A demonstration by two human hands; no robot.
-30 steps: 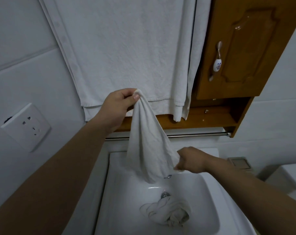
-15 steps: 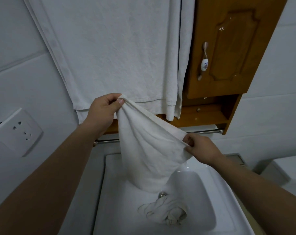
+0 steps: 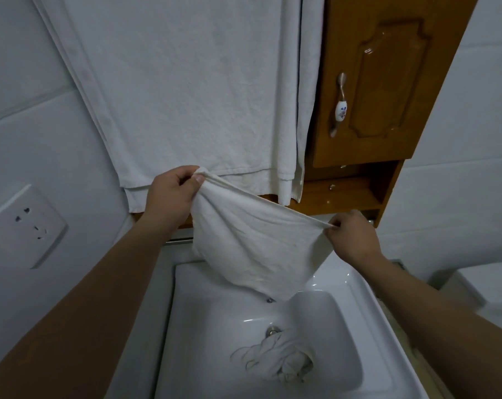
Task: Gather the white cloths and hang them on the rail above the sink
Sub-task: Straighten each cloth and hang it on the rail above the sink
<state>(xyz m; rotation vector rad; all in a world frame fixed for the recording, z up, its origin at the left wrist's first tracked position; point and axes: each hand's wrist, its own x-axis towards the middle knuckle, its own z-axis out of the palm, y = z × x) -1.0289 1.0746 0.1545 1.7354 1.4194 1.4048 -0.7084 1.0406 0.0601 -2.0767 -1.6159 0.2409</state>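
Above the sink (image 3: 203,312), our left hand (image 3: 172,194) and right hand (image 3: 350,237) each pinch a corner of one white cloth (image 3: 252,240).

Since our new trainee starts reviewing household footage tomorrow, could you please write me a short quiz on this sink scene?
1. Multiple choice: where does the crumpled cloth lie?
A) on the floor
B) in the sink, beside the drain
C) on a chair
2. True or false: the left hand and the right hand each hold the spread cloth by its top edge in a pinch grip.
3. Fill in: the wall socket is on the person's ___ side of the sink.

Key: 1 B; 2 true; 3 left.
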